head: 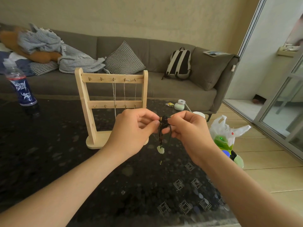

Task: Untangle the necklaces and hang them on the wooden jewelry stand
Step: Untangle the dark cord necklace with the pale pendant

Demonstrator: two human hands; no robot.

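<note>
Both hands (131, 131) (191, 128) pinch seemingly knotted necklace (160, 149)

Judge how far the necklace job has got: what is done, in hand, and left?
Done: three silver chain necklaces hang from top-rail hooks of the light wooden jewelry stand. In hand: the left hand and right hand pinch a tangled black cord necklace with a pale green pendant. Left: freeing that cord and hanging it; the two leftmost top hooks look bare.
</note>
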